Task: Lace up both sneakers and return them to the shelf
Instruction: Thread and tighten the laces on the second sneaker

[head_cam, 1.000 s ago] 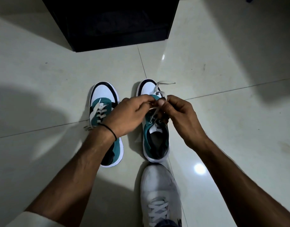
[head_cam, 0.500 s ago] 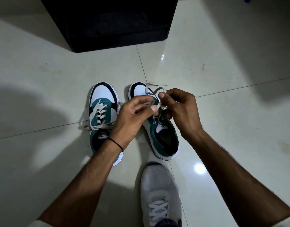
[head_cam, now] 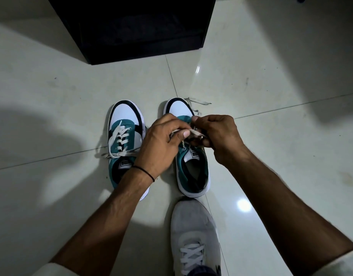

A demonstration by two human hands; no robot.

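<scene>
Two teal, white and black sneakers stand side by side on the tiled floor, toes pointing away from me. The left sneaker has its white lace threaded, with loose ends lying across it. Over the right sneaker both hands meet. My left hand pinches a flat white lace between thumb and fingers. My right hand grips the same lace close beside it. One free lace end trails past the toe. The eyelets under my hands are hidden.
A black shelf unit stands on the floor just beyond the sneakers. My own foot in a grey sneaker rests right behind the right sneaker's heel. Pale glossy floor tiles surround everything.
The right sneaker, turned toe-left half a second ago, points straight ahead again. Both hands have stayed on its lace, shifting slightly, and the loose lace end now lies to the right of the toe.
</scene>
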